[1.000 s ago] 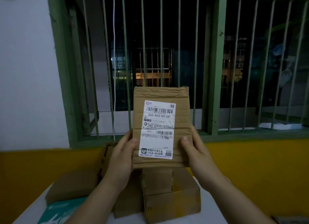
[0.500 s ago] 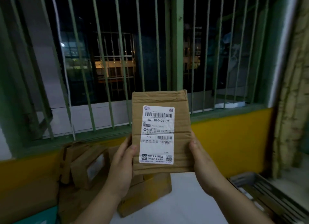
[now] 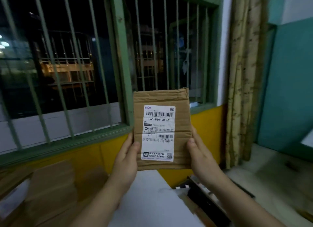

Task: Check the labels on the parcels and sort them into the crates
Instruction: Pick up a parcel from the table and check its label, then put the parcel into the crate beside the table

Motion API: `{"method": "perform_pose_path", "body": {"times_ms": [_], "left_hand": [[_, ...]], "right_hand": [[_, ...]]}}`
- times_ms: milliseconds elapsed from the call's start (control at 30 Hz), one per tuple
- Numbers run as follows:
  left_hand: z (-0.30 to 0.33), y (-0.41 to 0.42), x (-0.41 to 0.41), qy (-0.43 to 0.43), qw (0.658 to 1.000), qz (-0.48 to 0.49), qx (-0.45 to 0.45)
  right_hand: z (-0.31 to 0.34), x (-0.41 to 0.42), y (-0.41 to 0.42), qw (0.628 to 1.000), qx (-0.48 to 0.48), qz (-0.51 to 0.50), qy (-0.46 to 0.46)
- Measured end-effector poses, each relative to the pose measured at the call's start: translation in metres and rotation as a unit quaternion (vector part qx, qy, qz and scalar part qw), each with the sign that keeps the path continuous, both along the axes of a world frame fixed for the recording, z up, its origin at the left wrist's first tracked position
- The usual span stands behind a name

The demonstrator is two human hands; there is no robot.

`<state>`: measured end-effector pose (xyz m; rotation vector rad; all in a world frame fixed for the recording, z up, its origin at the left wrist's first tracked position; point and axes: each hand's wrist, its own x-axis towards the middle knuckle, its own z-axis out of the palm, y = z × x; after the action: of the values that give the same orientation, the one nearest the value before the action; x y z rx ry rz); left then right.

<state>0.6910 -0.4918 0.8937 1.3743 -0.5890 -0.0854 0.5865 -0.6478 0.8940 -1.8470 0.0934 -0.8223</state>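
- Holding a flat cardboard parcel [image 3: 162,128] upright at chest height were both hands, in front of the barred window [image 3: 67,65].
- Left hand [image 3: 126,160] gripped the parcel's lower left edge, thumb on the front face, fingers behind.
- Right hand [image 3: 199,156] gripped the lower right edge in the same way, thumb on the front.
- White shipping label [image 3: 158,132] faced the camera; printed code read 863-H10-00-59, with barcodes and a QR mark at the bottom.
- Parcel was clear of the white table [image 3: 152,201] below it.
- Other cardboard boxes [image 3: 50,189] lay blurred on the table at lower left.
- Dark crate [image 3: 205,195] sat low just beside the table's right edge; contents could not be made out.
- Patterned curtain [image 3: 242,74] hung right of the window.
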Motion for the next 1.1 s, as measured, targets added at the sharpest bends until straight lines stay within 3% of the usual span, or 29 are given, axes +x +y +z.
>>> {"method": "perform_pose_path", "body": {"times_ms": [200,500,1100], "left_hand": [[-0.002,-0.095,-0.033,-0.068,0.994,-0.084,0.018],[-0.012,-0.195,-0.041,-0.069,0.978,-0.195,0.038],[-0.065,-0.400,0.062,0.026,0.967,-0.250,0.031]], "right_hand": [[-0.009,-0.050,-0.073,0.992,-0.014,-0.123,0.021],[-0.016,-0.086,-0.149,0.975,0.022,-0.212,0.065],[-0.046,0.007,-0.341,0.947,0.006,-0.269,0.173]]}}
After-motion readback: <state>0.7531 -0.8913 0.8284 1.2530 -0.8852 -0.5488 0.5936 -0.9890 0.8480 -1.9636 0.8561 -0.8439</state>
